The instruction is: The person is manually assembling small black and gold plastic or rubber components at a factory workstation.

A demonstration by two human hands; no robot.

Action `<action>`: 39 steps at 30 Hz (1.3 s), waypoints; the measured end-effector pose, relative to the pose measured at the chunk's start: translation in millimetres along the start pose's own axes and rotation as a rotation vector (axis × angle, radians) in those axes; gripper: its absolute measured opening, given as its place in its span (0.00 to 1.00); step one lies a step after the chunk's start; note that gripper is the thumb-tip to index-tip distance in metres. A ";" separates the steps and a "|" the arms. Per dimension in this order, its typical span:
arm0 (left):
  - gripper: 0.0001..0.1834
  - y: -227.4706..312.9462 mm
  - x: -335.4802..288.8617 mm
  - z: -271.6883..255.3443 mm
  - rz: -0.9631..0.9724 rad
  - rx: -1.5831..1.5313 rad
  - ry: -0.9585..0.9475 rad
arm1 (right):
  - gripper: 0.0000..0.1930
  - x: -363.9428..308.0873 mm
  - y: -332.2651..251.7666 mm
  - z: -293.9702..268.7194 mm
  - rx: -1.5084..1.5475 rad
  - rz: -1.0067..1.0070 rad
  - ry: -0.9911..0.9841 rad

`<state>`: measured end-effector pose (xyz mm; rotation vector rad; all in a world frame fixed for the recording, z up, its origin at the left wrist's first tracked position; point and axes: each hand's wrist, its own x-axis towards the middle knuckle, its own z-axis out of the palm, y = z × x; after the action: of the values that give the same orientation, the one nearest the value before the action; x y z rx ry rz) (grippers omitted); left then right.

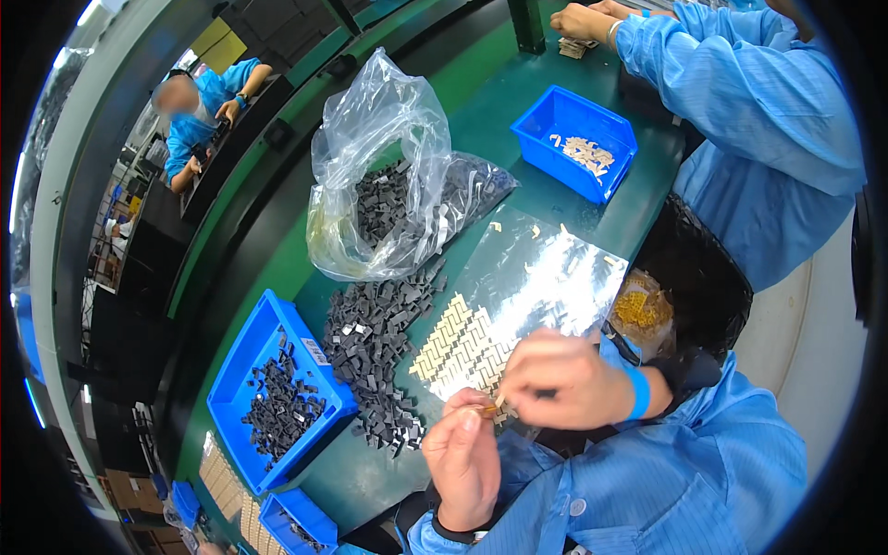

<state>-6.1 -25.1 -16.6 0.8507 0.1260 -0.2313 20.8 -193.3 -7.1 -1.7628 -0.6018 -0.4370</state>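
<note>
My left hand point(467, 467) is closed at the near edge of the table, thumb and forefinger pinching a small orange-brown piece point(488, 408). My right hand point(564, 381) comes in from the right with its fingers bent together, right beside the left fingertips. At its fingertips a small cream piece point(500, 401) shows; its exact kind is too small to make out. Just beyond both hands lies a shiny clear sheet point(518, 268), bearing rows of small cream angled pieces point(453, 347). Left of the sheet spreads a loose pile of small black rectangular parts point(370, 342).
A clear plastic bag point(375, 129) of black parts stands behind the pile. Blue bins hold black parts point(282, 407) at left and cream pieces point(585, 155) at far right. A co-worker's blue sleeve point(731, 83) reaches in at upper right. A black-lined bin point(703, 268) stands beside the table.
</note>
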 end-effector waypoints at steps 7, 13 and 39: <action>0.11 33.7 -1.1 -6.5 1.170 1.521 -0.089 | 0.05 13.7 21.6 -61.2 -0.813 -0.006 0.126; 0.13 35.8 -2.6 -9.0 1.393 1.798 -0.276 | 0.07 5.0 3.8 -19.2 0.353 0.280 -0.208; 0.15 59.3 92.3 -38.8 0.945 2.153 -0.319 | 0.05 15.4 19.9 -14.3 0.200 0.305 -0.014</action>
<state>97.4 28.0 -17.4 2.8232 -1.0276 0.5773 45.3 -208.5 -9.7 -1.6319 -0.3637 -0.1474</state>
